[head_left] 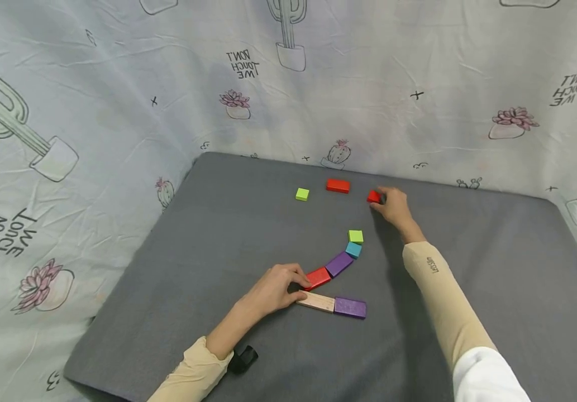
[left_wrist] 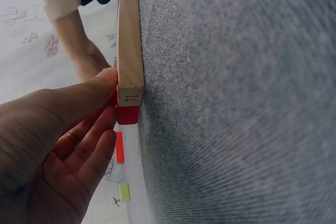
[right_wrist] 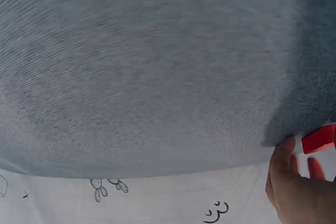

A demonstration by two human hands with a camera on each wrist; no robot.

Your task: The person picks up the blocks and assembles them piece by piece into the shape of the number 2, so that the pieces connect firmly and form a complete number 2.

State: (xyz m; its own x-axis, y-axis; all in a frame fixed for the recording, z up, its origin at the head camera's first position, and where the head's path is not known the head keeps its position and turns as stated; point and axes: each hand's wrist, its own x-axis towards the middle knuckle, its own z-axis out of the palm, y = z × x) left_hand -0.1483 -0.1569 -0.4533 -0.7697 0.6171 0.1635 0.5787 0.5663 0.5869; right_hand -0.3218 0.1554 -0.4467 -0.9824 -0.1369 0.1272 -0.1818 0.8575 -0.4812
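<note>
My left hand [head_left: 279, 286] has its thumb on the end of a plain wooden block [head_left: 316, 301] and its fingertips at a red block [head_left: 318, 277]. In the left wrist view, the thumb touches the wooden block [left_wrist: 130, 45], with the red block [left_wrist: 127, 115] showing just beyond. A purple block [head_left: 350, 307] continues the wooden one. From the red block, a purple block [head_left: 339, 264], a blue block [head_left: 353, 249] and a light green block [head_left: 356, 236] curve away. Farther back, my right hand [head_left: 392, 207] pinches a small red block [head_left: 373, 196], partly cut off in the right wrist view.
Near the table's [head_left: 208, 234] back edge lie a longer red block [head_left: 338, 186] and a light green block [head_left: 302, 194]. A patterned curtain [head_left: 368, 84] stands behind the table. A black wrist device [head_left: 243, 359] is by the left sleeve.
</note>
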